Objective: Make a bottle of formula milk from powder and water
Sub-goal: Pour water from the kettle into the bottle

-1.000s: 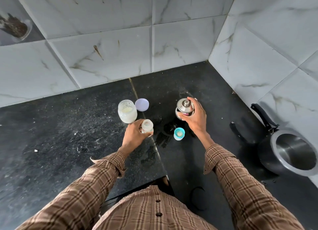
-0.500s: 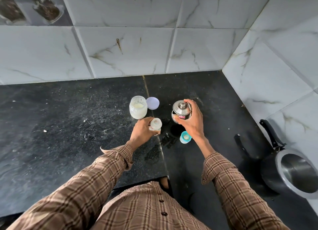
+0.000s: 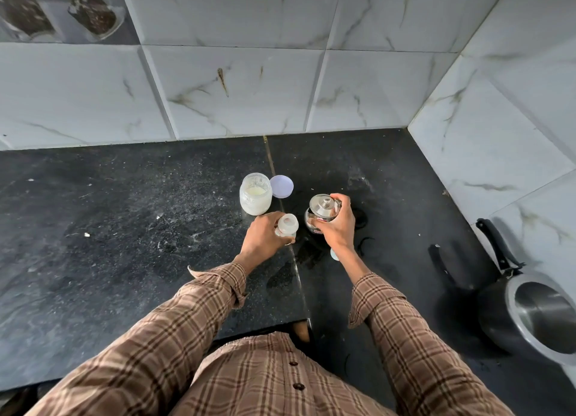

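Nearest the body, two plaid sleeves reach out over the black counter [image 3: 124,228]. The left hand [image 3: 263,239] is closed round the small baby bottle [image 3: 286,227], probably steadying it upright on the counter so it can take a pour — its base is hidden by the fingers, so contact with the counter is a guess. Just beside it, the right hand [image 3: 338,225] is clamped on the lidded steel pot [image 3: 322,211], thumb and fingers wrapped over its side and lid, a hold that suits lifting or tipping it towards the bottle. A sliver of the teal cap [image 3: 333,254] shows under the right wrist. Beyond the hands stands the open jar of powder [image 3: 255,197], its pale lid [image 3: 281,185] lying flat, touching or nearly touching the jar's right side. Far right, well apart, sits a dark pan [image 3: 530,309].

Against half a second ago, the steel pot looks shifted closer to the bottle, and the right wrist now covers most of the teal cap, which then lay in plain view.
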